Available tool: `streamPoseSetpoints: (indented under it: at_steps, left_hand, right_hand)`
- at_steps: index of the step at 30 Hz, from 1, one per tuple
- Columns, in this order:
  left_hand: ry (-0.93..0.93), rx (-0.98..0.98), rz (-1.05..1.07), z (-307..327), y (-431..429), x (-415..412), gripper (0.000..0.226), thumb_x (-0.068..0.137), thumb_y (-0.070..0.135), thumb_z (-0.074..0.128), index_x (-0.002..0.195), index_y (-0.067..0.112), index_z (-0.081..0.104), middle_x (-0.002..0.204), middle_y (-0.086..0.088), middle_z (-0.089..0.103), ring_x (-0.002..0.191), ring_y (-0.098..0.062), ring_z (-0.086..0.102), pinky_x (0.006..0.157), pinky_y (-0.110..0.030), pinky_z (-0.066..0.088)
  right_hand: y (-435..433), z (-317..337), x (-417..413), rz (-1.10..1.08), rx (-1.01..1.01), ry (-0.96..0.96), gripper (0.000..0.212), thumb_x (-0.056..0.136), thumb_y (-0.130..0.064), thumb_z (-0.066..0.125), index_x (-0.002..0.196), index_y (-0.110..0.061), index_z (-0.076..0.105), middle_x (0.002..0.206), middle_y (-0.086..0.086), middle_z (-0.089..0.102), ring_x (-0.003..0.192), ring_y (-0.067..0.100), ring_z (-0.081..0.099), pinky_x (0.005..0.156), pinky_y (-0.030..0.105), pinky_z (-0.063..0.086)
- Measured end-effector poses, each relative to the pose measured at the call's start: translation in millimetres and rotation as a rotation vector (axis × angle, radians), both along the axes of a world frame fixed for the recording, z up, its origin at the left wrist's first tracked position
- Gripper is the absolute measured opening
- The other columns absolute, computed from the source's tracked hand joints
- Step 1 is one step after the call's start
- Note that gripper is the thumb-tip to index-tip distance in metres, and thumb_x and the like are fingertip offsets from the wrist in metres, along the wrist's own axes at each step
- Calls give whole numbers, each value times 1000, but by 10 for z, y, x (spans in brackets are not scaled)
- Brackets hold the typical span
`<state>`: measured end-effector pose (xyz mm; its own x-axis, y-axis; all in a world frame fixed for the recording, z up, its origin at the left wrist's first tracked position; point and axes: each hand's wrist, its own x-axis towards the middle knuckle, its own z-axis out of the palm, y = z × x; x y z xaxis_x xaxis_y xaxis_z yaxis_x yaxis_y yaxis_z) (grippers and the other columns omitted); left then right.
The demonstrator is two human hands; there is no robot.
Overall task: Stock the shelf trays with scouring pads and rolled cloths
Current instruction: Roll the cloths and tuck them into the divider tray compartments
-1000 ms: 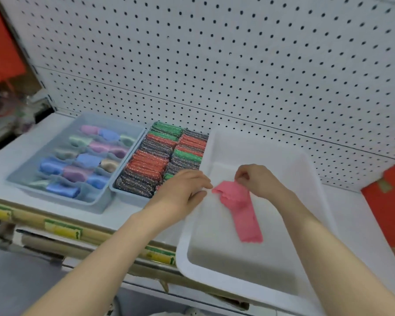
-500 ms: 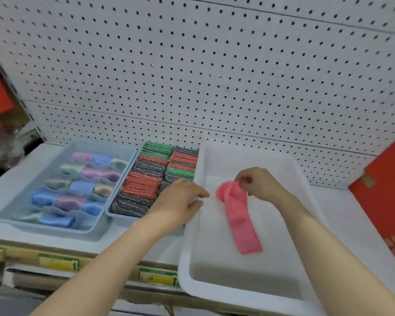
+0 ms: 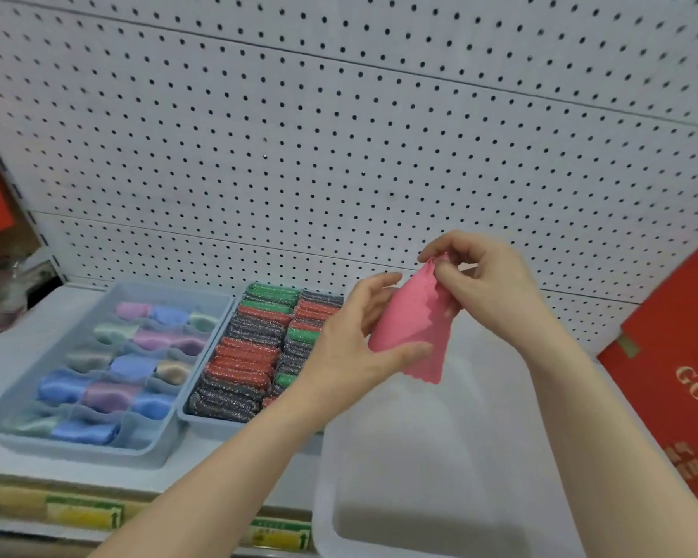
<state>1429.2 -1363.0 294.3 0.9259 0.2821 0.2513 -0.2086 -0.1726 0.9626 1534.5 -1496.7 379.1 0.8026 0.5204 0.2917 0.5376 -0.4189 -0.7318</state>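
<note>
I hold the pink cloth (image 3: 412, 324) up in the air above the white tub (image 3: 324, 497). My right hand (image 3: 488, 287) pinches its top edge, and my left hand (image 3: 351, 352) grips it lower down, thumb across the front. It is loose, not yet rolled (one scalloped corner hangs free below my thumb). The risk, as I judge it, is a slack, lopsided roll that springs open, or the edge slipping from my pinch and the cloth dropping into the tub.

To my left on the shelf (image 3: 13, 352) sits the divided tray (image 3: 77, 451) of rolled cloths (image 3: 113, 392). The scouring pads (image 3: 238, 364), packed tight in their own tray, lie between my hands and that tray, so I would have to reach over them. I cannot tell which compartments are free. The pegboard (image 3: 339, 155) stands behind, and a red box (image 3: 669, 376) is on the right.
</note>
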Motion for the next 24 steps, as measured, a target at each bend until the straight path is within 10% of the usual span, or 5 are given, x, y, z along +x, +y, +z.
streamPoseSetpoints:
  at_steps: [8,13,24]
  left_hand:
    - [-89,134,173,159,54,-10,54,79,30,74,126,43,51,118,20,64,101,2,65,85,-30,54]
    - [-80,-163,140,169,134,-15,28,93,16,63,119,27,63,104,1,74,96,-20,70,87,-44,55]
    - [19,-289,62,227,205,-50,26,100,23,50,87,16,71,76,0,68,69,-12,60,63,-27,47]
  right_hand:
    - [91,200,-62,-17,201,42,25,91,-4,55,88,-22,70,78,8,63,51,20,68,64,34,57]
    - [-2,245,-41,214,7,97,50,83,4,60,111,-37,64,114,-9,63,84,18,71,82,36,59]
    - [52,111,-88,344,61,78,41,87,-9,70,115,-39,66,121,-19,62,97,12,57,65,20,49]
